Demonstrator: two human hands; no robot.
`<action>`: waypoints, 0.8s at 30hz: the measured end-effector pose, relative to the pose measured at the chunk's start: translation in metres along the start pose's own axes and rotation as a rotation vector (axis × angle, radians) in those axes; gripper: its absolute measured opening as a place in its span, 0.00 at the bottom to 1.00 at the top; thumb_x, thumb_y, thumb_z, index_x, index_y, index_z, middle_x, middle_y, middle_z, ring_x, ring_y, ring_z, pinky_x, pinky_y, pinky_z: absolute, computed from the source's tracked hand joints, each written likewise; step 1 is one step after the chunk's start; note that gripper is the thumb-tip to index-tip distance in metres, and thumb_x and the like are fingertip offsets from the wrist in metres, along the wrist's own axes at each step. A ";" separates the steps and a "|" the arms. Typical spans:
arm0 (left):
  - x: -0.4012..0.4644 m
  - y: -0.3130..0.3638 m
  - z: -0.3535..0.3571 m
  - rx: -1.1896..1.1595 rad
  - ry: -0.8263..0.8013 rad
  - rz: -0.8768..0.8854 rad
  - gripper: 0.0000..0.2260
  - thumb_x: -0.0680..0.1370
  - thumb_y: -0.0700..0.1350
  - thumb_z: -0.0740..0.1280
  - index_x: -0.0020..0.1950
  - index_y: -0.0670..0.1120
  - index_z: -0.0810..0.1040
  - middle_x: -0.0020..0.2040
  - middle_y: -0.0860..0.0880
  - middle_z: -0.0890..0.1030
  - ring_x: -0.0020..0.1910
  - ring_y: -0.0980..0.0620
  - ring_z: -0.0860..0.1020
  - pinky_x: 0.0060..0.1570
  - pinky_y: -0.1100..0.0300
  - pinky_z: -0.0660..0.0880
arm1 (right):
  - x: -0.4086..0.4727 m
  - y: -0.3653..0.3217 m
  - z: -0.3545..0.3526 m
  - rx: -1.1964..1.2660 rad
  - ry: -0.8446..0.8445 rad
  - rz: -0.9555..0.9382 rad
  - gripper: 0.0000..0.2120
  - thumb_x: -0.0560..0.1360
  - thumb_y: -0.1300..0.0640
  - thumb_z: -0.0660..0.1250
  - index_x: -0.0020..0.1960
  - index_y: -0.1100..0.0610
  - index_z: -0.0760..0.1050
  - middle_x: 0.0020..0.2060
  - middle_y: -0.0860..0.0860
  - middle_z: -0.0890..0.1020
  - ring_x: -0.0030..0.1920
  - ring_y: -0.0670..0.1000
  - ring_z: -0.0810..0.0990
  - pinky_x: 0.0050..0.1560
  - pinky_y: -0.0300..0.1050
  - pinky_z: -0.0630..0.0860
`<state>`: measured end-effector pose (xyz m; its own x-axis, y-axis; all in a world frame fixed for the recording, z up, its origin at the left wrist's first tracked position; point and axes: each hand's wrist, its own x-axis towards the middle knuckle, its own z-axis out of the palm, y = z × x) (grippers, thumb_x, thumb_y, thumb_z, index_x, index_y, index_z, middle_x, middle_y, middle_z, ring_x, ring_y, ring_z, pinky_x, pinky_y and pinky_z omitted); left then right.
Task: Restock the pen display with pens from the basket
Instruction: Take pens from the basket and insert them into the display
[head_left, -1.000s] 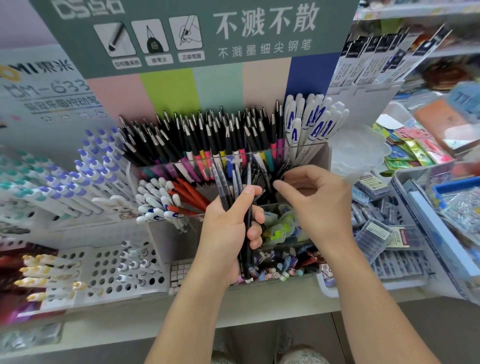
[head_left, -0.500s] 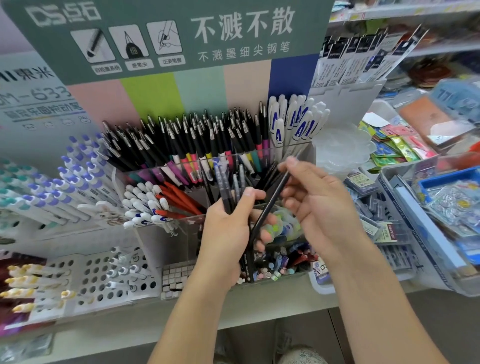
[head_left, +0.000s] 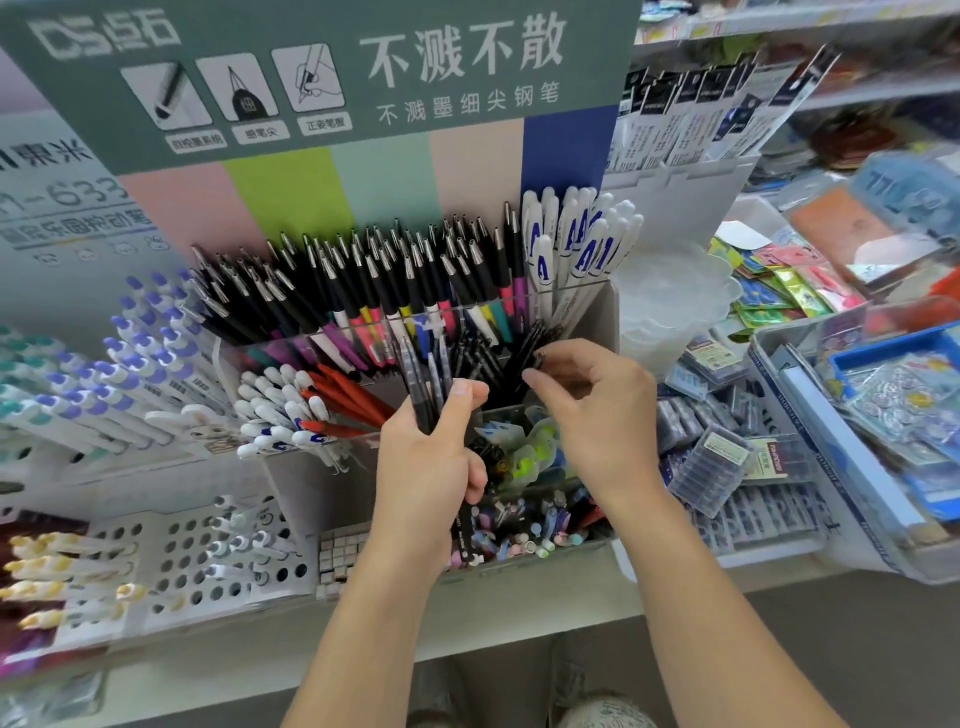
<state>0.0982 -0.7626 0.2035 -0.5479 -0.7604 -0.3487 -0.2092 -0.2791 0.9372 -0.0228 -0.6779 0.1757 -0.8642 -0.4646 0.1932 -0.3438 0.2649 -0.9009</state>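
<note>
Two hands work in front of the clear pen display (head_left: 605, 332). The left hand (head_left: 434, 467) grips a bundle of dark pens (head_left: 428, 387) upright, just before its middle compartment. The right hand (head_left: 597, 410) pinches the end of a black pen (head_left: 530, 348) standing among others in the display's right compartment.

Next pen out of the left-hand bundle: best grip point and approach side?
Pinch a top end where the pens fan out above the left hand, coming from the right with the right hand. Lower barrels are wrapped by fingers; only the tops stand free.
</note>
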 end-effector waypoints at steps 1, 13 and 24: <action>-0.001 0.000 0.000 -0.011 0.025 0.007 0.09 0.82 0.54 0.65 0.51 0.51 0.81 0.38 0.55 0.84 0.25 0.51 0.69 0.26 0.58 0.68 | 0.000 0.001 0.003 0.003 -0.002 0.018 0.05 0.73 0.60 0.77 0.48 0.54 0.85 0.39 0.42 0.85 0.41 0.41 0.83 0.47 0.40 0.81; -0.002 -0.002 -0.010 -0.125 0.106 -0.009 0.09 0.84 0.50 0.63 0.54 0.48 0.80 0.51 0.54 0.86 0.25 0.53 0.69 0.26 0.60 0.69 | 0.001 -0.015 0.005 -0.005 -0.123 0.073 0.11 0.72 0.57 0.78 0.54 0.53 0.85 0.43 0.42 0.86 0.43 0.41 0.84 0.49 0.40 0.82; -0.005 0.004 -0.003 -0.159 0.041 0.013 0.10 0.83 0.48 0.64 0.54 0.42 0.79 0.36 0.49 0.77 0.24 0.53 0.63 0.23 0.61 0.60 | -0.005 -0.042 -0.032 0.201 -0.023 0.113 0.07 0.71 0.56 0.79 0.47 0.50 0.84 0.40 0.45 0.86 0.40 0.45 0.85 0.43 0.40 0.81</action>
<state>0.1031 -0.7615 0.2087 -0.5159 -0.7868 -0.3387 -0.0696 -0.3556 0.9320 -0.0156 -0.6591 0.2251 -0.8838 -0.4610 0.0802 -0.1637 0.1440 -0.9759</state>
